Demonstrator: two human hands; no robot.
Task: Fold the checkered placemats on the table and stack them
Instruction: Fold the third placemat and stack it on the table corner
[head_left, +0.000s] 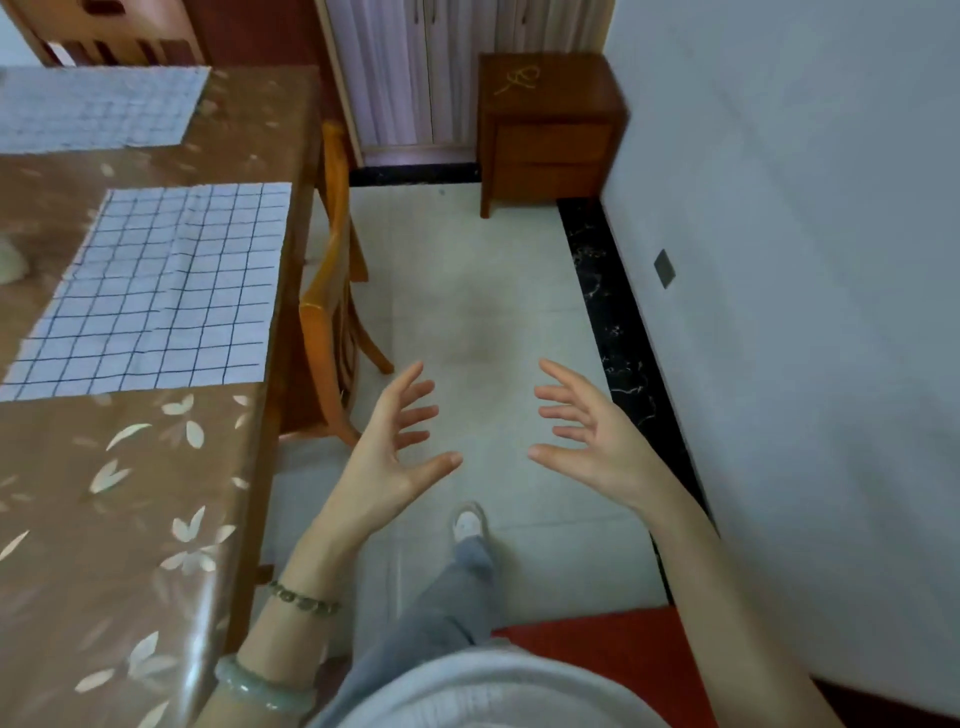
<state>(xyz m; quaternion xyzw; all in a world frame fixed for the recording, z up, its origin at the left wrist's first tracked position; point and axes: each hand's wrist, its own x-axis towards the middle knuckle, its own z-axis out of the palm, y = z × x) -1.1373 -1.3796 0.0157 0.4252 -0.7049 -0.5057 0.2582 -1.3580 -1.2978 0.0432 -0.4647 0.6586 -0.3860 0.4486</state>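
Above the floor, left hand (395, 441) and right hand (587, 431) — fingers spread; palms facing.

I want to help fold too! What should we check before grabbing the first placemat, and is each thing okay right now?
1. Hands free: left hand and right hand open, holding nothing: ok.
2. The near placemat lies flat and unfolded on the table: ok.
3. Nothing lying on it: ok.
4. Hands above that placemat: not ok, they hover over the floor beside the table.
5. The far placemat fully visible: not ok, the picture edge cuts it.
6. More placemats out of view: cannot tell.
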